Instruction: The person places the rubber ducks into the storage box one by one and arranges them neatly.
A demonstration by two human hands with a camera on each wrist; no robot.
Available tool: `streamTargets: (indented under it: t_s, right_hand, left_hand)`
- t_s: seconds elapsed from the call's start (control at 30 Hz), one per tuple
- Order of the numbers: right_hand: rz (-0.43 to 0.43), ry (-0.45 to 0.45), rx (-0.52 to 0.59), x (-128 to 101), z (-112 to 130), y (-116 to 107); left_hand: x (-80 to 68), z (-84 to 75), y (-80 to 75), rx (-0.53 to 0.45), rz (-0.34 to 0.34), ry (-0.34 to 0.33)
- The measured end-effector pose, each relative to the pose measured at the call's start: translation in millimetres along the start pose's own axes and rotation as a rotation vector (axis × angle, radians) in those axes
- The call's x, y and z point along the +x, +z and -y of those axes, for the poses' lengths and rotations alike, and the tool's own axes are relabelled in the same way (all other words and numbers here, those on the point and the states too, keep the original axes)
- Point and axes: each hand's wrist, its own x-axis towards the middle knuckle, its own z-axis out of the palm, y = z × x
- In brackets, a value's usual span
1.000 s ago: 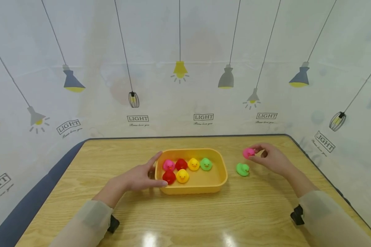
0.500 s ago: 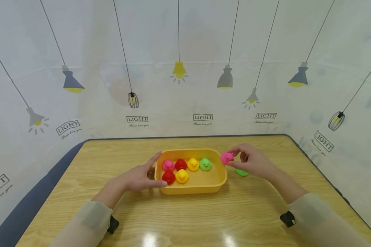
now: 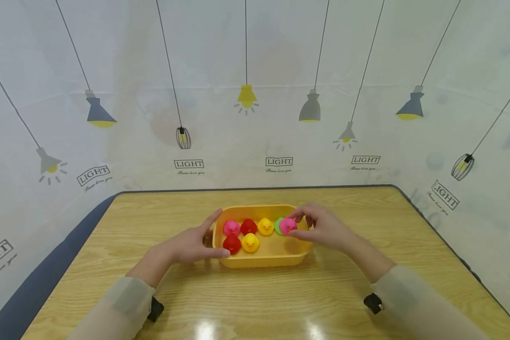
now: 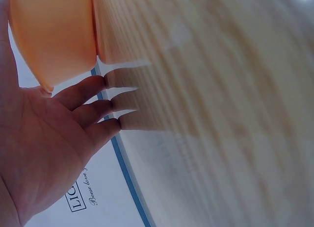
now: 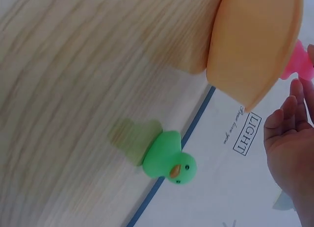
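Note:
My right hand (image 3: 325,229) pinches a pink rubber duck (image 3: 287,226) between thumb and fingertips, above the right part of a yellow plastic box (image 3: 263,260). Behind the held duck, a green rubber duck (image 3: 278,225) in the box is partly covered. My left hand (image 3: 193,243) touches the box's left end, thumb on the front rim and index finger at the back corner. Its other fingers reach straight down to the table in the left wrist view. The right wrist view shows another green duck (image 5: 169,158) on the table; my right hand hides it in the head view.
Inside the box sit a pink duck (image 3: 232,227), two red ducks (image 3: 232,244) and two yellow ducks (image 3: 250,242), mostly toward the left. The wooden table (image 3: 255,297) ends at a sheet (image 3: 221,174) printed with lamps.
My right hand has carried the pink duck leftward, from above the table at the right to over the box. The left hand and the box stay in place.

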Motion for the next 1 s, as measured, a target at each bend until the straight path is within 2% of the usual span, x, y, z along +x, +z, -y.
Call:
streamTargets:
  t_s: [0.53, 0.83, 1.0]
  right_hand:
    - [0.049, 0.006, 0.044, 18.6, 12.1, 27.5]
    - [0.078, 0.031, 0.103, 22.1, 8.6, 35.4]
    - [0.086, 0.018, 0.1, 24.3, 7.8, 39.6]
  left_hand:
    - [0.8, 1.3, 1.7, 0.004, -0.001, -0.001]
    - [1.6, 1.3, 1.8, 0.009, -0.001, 0.008]
    - [-1.0, -1.4, -0.1, 0.014, -0.003, 0.011]
